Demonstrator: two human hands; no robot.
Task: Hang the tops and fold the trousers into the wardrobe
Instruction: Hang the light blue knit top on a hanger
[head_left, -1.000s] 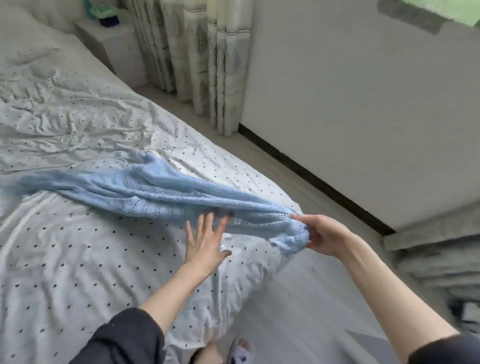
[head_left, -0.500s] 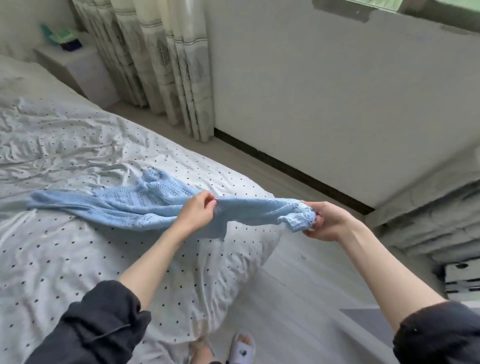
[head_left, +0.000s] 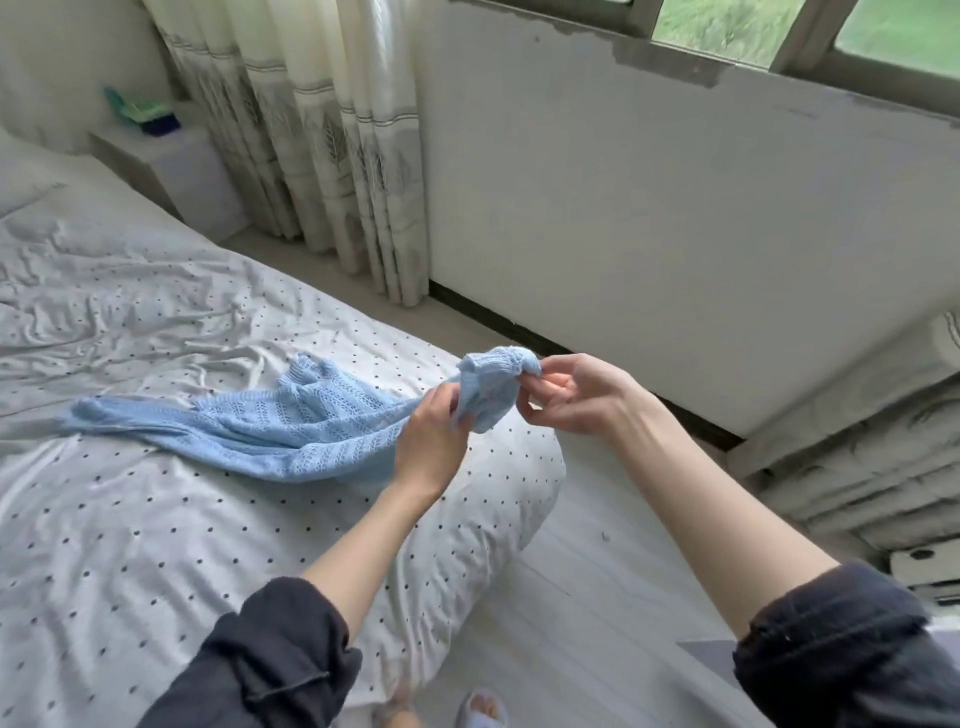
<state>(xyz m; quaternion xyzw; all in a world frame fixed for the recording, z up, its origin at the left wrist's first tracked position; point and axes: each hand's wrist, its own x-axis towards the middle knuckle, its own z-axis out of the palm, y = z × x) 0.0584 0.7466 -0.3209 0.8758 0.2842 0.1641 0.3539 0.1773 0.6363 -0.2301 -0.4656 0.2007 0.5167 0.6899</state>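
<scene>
Bed (head_left: 156, 519) with a dotted sheet carries most of the blue knitted top (head_left: 291, 436), whose long axis runs from mid-mattress toward the bed's foot corner, where one end is lifted clear. Left hand (head_left: 434, 447) grips the knit just behind that raised end, fingers curled round it. Right hand (head_left: 571, 400) pinches the bunched cuff or hem at its tip between thumb and fingers. Both hands sit at the same end, so the rest trails away to the left.
</scene>
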